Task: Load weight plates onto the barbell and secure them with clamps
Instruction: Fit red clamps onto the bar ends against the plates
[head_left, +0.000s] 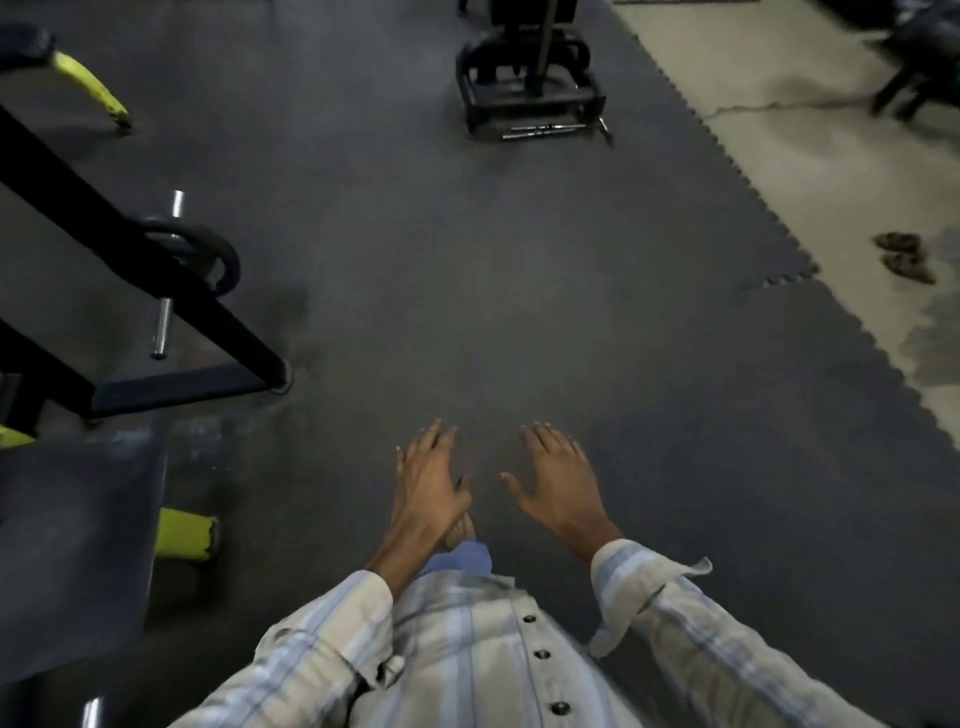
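Dark rubber gym matting (519, 291) covers most of the floor, with a jigsaw edge meeting pale cracked concrete (810, 171) at upper right. Both hands are empty, palms down, fingers spread, held out over bare mat. Left hand (428, 480) and right hand (558, 486) sit side by side, apart, not touching anything. Striped shirt sleeves (727, 649) are unbuttoned at the cuffs.

Barbell (165, 312) lies well up-left of the hands, behind a black angled frame (156, 275): chrome sleeve end showing above and below the frame bar. One dark round weight plate (218, 254) is on it, partly hidden by the frame. Can't tell if a clamp is fitted.

Black machine base (530, 98) stands far ahead, with a short chrome bar (545, 130) at its foot. Yellow-green frame parts (184, 535) at left. Pair of sandals (904, 254) on the concrete.
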